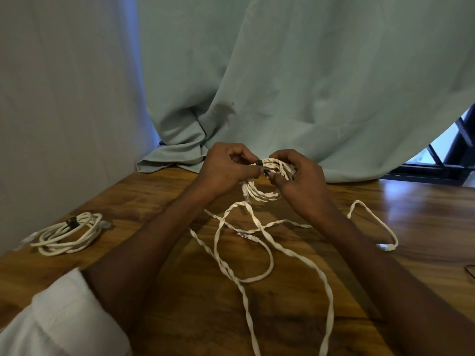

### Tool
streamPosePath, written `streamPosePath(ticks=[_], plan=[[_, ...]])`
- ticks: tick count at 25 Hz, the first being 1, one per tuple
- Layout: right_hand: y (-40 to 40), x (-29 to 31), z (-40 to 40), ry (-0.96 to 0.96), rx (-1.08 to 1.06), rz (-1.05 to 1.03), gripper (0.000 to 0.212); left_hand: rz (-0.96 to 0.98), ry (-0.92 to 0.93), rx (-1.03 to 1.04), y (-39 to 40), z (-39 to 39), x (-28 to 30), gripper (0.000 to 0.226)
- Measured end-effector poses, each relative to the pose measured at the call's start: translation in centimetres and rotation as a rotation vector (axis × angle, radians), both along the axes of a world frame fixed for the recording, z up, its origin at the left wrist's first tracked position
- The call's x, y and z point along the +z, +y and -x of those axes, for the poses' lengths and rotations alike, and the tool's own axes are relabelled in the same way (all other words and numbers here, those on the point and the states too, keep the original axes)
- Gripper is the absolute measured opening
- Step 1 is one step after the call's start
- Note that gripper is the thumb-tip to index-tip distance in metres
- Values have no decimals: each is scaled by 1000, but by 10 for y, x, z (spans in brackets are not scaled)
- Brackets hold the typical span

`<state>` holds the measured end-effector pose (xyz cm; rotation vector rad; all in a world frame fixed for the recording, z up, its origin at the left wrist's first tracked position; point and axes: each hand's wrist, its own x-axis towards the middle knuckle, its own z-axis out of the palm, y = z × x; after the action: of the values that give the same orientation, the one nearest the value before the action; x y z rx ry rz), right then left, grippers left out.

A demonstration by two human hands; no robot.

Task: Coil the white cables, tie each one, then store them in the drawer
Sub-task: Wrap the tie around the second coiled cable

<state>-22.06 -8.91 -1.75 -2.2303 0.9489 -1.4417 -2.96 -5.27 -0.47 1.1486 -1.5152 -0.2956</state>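
I hold a small coil of white cable (pixel 264 192) above the wooden table (pixel 159 191), at the middle of the view. My right hand (pixel 299 176) grips the coil's top from the right. My left hand (pixel 226 167) pinches a black tie (pixel 259 163) at the coil's top left. A second white coil (pixel 68 233), bound with a black tie, lies on the table at the left. Loose white cable (pixel 257 253) with a clear plug sprawls on the table below my hands and runs off the bottom edge.
A pale green cloth (pixel 282 86) hangs behind the table and bunches on its far edge. A window frame (pixel 452 150) shows at the right. A small dark object (pixel 470 272) sits at the right edge. No drawer is in view.
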Motion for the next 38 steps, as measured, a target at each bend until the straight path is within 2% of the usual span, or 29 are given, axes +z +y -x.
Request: streamPosePath(ticks=[4, 6, 10, 13, 17, 21, 29, 32, 36, 38], plan=[[-1, 1, 3, -8, 82, -1, 35, -214, 253, -149, 12, 0, 9, 25], [0, 0, 2, 39, 80, 97, 38, -284, 366, -178, 13, 0, 11, 28], [2, -7, -5, 122, -13, 351, 28, -407, 464, -154, 9, -3, 10, 20], [-1, -9, -6, 21, 46, 329, 16, -482, 584, -202, 6, -3, 8, 17], [1, -7, -9, -87, 62, 186, 8, -494, 618, -266, 6, -1, 5, 17], [0, -3, -6, -227, 69, 17, 15, -509, 602, -372, 9, 6, 4, 30], [-2, -2, -5, -245, 93, -129, 16, -437, 529, -276, 10, 8, 2, 24], [1, -2, -7, -296, 17, -105, 7, -419, 526, -275, 11, 11, 2, 27], [2, -1, -4, -299, -104, -4, 24, -413, 561, -273, 12, 18, 1, 28], [2, -2, -3, -248, -181, 63, 24, -406, 591, -259, 11, 21, 0, 29]])
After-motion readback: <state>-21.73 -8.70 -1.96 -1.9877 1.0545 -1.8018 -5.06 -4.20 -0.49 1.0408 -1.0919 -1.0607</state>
